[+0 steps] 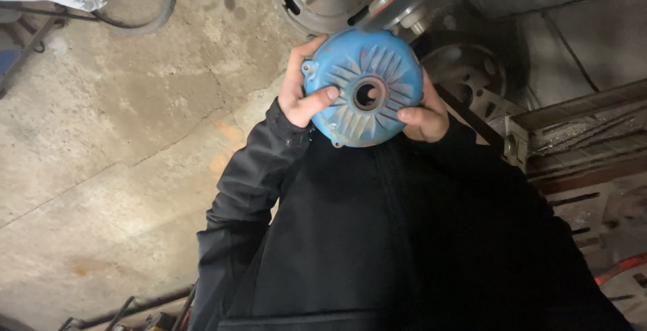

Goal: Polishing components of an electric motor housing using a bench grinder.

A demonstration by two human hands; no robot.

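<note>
Blue cover (362,88) between both hands' fingers (317,98)

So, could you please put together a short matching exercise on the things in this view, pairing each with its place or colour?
Things:
1. round ribbed end cover
2. left hand
3. right hand
4. concrete floor

Descriptions:
A. cracked and stained grey, on the picture's left side
B. blue, with a round hole at its centre
C. grips the cover's edge on the picture's right side
D. grips the cover's edge on the picture's left side, thumb across its face

Pairs: 1-B, 2-D, 3-C, 4-A
</note>
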